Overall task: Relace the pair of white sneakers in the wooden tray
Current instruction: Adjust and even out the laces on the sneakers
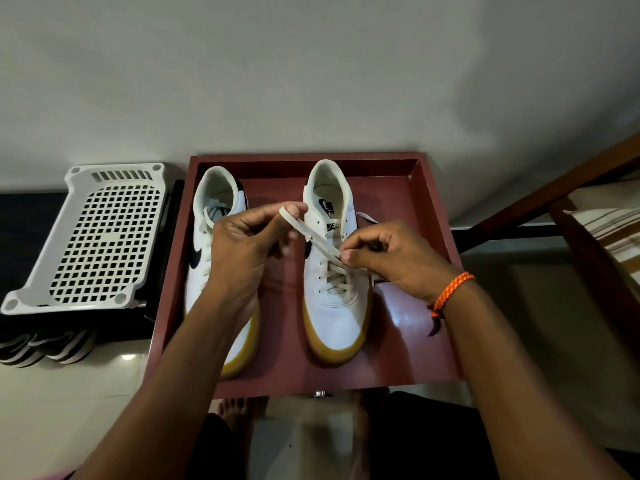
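Sneakers, two of them, white with tan soles, stand side by side in the wooden tray (434,216), toes toward the person: the left sneaker (211,258) partly behind the left forearm, the right sneaker (334,306) laced over its lower eyelets. The left hand (242,244) pinches a white lace (311,233) with its end looped over the fingers (294,211), and the right hand (391,258), an orange bracelet (450,289) at its wrist, pinches the same lace just above the right sneaker's eyelets. A white plastic basket (93,237) lies left of the tray

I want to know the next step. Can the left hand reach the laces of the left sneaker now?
Probably yes. The left hand hovers just above the left sneaker, nothing between them, but it pinches the lace of the right sneaker and would have to release it first.
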The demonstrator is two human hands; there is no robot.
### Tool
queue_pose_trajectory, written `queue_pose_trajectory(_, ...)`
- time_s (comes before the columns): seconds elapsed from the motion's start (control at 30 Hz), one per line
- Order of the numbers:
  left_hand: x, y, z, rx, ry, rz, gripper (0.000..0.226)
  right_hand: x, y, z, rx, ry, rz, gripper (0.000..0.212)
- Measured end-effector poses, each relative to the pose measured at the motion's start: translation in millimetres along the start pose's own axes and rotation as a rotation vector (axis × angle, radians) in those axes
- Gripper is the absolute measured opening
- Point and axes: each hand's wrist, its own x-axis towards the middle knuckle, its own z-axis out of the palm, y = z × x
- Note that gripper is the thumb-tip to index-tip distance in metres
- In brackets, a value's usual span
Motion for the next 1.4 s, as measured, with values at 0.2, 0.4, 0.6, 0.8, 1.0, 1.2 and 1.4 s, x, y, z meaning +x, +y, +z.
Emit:
queue_pose_trajectory(0.2,1,4,-4,-0.05,-0.037,-0.013,0.021,-8,15,-31,-0.253,0.115,0.062,0.02)
queue_pose_trajectory(0.4,-6,5,8,-0.033,-0.124,-0.045,0.02,5,-26,29,0.004,0.207,-0.177,0.013)
queue_pose_trajectory(0.6,-1,5,3,-0.026,-0.067,-0.037,0.022,1,-17,15,-0.076,0.042,-0.008,0.017)
queue_pose_trajectory(0.8,0,4,-1,-0.013,-0.065,-0.034,0.02,-11,-1,-21,-0.25,0.238,0.034,0.03)
queue_pose_trajectory(1.0,-2,2,8,-0.002,-0.111,-0.046,0.021,5,-23,40,-0.066,0.231,-0.187,0.016)
queue_pose_trajectory(1.2,3,-1,2,0.002,-0.045,-0.054,0.021,2,-18,27,-0.121,0.057,-0.057,0.022)
queue_pose_trajectory(1.4,-2,-6,14,0.035,-0.094,-0.075,0.018,-4,-14,8,-0.431,0.427,-0.169,0.033)
